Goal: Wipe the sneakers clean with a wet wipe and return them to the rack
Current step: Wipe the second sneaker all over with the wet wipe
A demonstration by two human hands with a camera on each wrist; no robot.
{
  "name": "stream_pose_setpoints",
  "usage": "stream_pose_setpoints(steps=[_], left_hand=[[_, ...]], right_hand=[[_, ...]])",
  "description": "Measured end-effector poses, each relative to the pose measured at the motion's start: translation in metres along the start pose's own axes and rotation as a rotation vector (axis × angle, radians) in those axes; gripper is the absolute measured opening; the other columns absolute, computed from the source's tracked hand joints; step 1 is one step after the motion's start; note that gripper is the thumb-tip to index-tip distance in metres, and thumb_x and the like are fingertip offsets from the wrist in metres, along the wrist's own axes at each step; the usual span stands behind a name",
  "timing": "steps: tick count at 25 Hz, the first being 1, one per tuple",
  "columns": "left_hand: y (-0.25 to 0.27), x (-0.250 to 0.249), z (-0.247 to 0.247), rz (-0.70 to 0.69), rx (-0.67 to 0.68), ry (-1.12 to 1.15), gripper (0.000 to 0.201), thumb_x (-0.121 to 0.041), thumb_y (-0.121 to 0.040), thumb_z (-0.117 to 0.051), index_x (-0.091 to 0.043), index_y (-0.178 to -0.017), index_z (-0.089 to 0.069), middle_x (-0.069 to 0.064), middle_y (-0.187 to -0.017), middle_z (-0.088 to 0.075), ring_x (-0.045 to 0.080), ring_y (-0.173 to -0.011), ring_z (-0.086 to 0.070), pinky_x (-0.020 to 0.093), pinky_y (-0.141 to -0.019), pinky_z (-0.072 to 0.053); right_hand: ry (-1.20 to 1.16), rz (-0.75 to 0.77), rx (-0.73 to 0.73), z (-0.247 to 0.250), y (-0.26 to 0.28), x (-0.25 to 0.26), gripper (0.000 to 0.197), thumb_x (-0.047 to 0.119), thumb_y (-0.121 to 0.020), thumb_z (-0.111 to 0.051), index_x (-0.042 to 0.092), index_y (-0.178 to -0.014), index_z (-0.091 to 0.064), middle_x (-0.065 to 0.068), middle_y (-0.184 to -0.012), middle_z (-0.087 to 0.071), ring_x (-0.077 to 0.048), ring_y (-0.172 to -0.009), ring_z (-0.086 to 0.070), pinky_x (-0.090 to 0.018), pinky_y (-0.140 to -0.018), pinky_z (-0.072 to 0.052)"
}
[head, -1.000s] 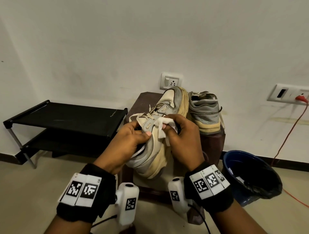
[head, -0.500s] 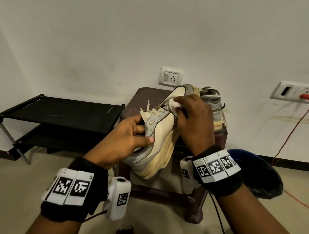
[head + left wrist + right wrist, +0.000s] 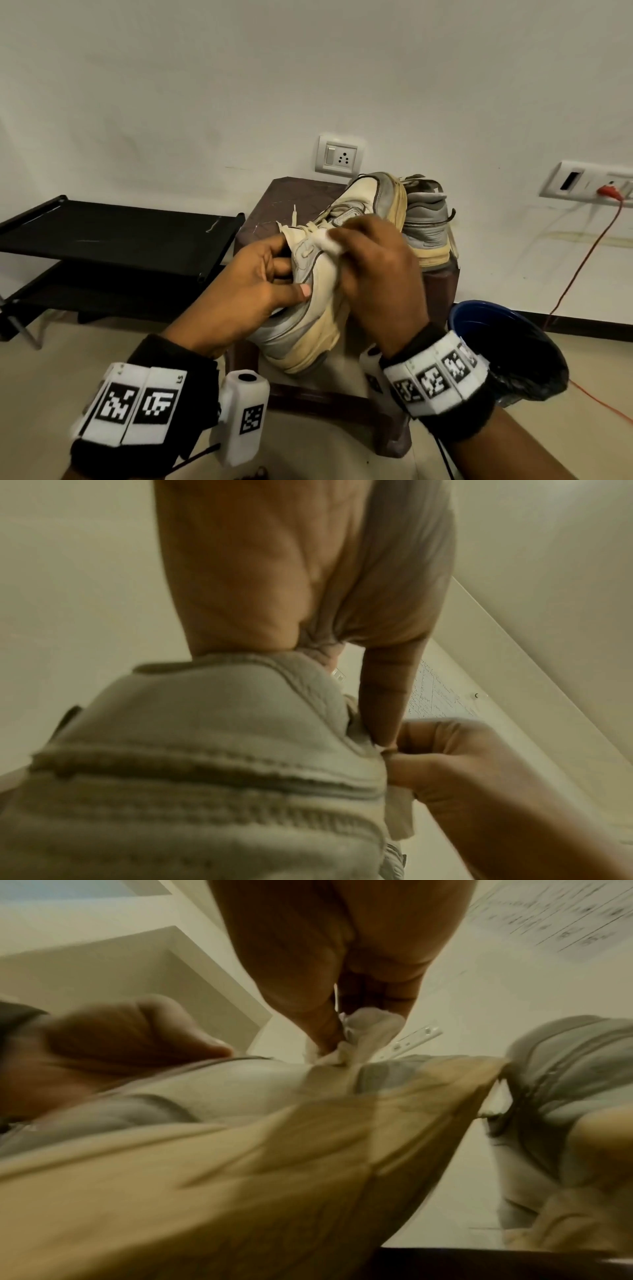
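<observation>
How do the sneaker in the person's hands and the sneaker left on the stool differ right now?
The held sneaker is lifted and tilted, toe pointing up and away; the second sneaker rests on the brown stool. The left hand grips the held sneaker while the right hand presses a wet wipe to it; nothing touches the second sneaker. Both look grey and cream with yellowed soles.

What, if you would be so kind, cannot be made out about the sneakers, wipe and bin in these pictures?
- Second sneaker: head view, its front hidden behind the held sneaker and right hand.
- Wet wipe: mostly covered by the right hand; how dirty it is cannot be told.
- Held sneaker's opening: covered by the left hand.
- Bin: contents too dark, wristband in front.
- Both wrist views: motion-blurred, so the sneaker's surface detail is lost.
</observation>
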State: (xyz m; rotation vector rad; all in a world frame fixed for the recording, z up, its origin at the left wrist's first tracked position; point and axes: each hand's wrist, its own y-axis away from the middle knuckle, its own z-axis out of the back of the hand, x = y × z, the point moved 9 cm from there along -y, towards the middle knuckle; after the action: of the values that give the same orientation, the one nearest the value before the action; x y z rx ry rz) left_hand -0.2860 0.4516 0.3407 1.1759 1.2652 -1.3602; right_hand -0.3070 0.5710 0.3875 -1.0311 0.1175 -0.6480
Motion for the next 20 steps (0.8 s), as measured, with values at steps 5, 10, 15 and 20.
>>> stream_pose_setpoints(steps=[5,10,15,20], left_hand=[[-0.005,-0.001,0.0,-0.026,-0.026,0.019,0.048,0.015,-0.085,-0.055,-0.01,-0.126,-0.055,0.011,-0.104,-0.074,0.022,-0.098,-0.071,0.029,-0.084,-0.057],[-0.003,0.003,0.02,-0.025,-0.098,0.18,0.051,0.015,-0.08,-0.051,-0.008,-0.126,-0.055,0.015,-0.111,-0.071,0.027,-0.105,-0.068,0.034,-0.088,-0.056],[-0.002,0.009,0.028,0.012,-0.116,0.149,0.049,0.017,-0.085,-0.046,-0.009,-0.126,-0.056,0.015,-0.109,-0.072,0.029,-0.104,-0.068,0.037,-0.089,-0.056],[-0.005,0.005,0.022,-0.011,-0.109,0.127,0.046,0.015,-0.086,-0.047,-0.014,-0.12,-0.059,0.01,-0.107,-0.073,0.024,-0.101,-0.07,0.032,-0.085,-0.057]], right_hand=[[0.008,-0.078,-0.032,0.008,-0.014,-0.03,0.019,0.005,-0.081,-0.065,0.006,-0.099,-0.071,-0.009,-0.095,-0.068,-0.021,-0.085,-0.063,-0.033,-0.074,-0.055],[-0.206,0.18,0.24,-0.016,0.017,0.038,0.021,0.002,-0.08,-0.066,0.004,-0.101,-0.068,-0.008,-0.093,-0.067,-0.022,-0.08,-0.063,-0.035,-0.067,-0.054],[-0.005,0.134,0.054,-0.008,0.006,0.005,0.016,0.005,-0.08,-0.068,0.003,-0.095,-0.07,-0.012,-0.093,-0.067,-0.024,-0.082,-0.064,-0.036,-0.068,-0.055],[0.027,-0.02,-0.053,0.01,-0.013,-0.046,0.014,0.008,-0.078,-0.071,0.002,-0.091,-0.069,-0.011,-0.092,-0.067,-0.023,-0.081,-0.063,-0.039,-0.066,-0.055]])
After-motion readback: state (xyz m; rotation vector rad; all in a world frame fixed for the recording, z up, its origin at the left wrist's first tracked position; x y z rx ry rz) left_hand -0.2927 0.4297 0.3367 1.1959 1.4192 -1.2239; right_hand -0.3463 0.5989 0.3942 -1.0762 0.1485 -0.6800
